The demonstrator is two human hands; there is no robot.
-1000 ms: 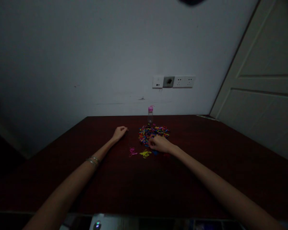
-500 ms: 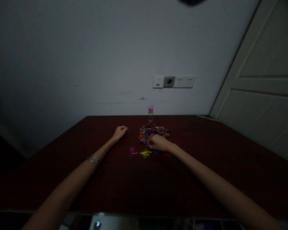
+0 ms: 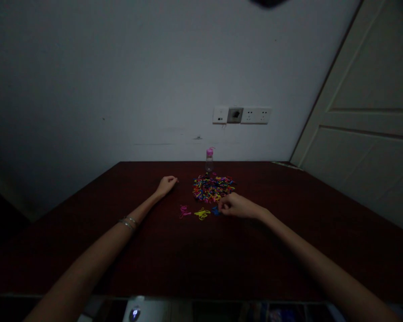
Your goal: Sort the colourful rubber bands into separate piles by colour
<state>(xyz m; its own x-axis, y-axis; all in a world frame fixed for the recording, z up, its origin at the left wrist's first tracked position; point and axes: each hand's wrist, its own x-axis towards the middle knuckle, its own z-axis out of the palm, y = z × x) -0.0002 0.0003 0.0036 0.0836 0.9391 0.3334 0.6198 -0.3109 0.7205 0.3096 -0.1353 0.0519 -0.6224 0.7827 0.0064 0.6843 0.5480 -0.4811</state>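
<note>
My left hand rests with curled fingers on the dark table, left of a heap of small, many-coloured elastic bands. Whether anything is inside it is hidden. My right hand is pinched closed at the heap's near right edge, beside a little group of blue bands. What its fingertips hold, if anything, is too small to make out. Yellow bands lie left of the blue ones, and pink bands farther left.
A clear bottle with a pink top stands just behind the heap. The dark red table meets a pale wall with sockets. A panelled door borders the right side. Below the front edge, objects show dimly.
My right hand has moved right and slightly nearer from the heap, uncovering its near edge; it now covers the spot where red bands lay. The left hand stays in place.
</note>
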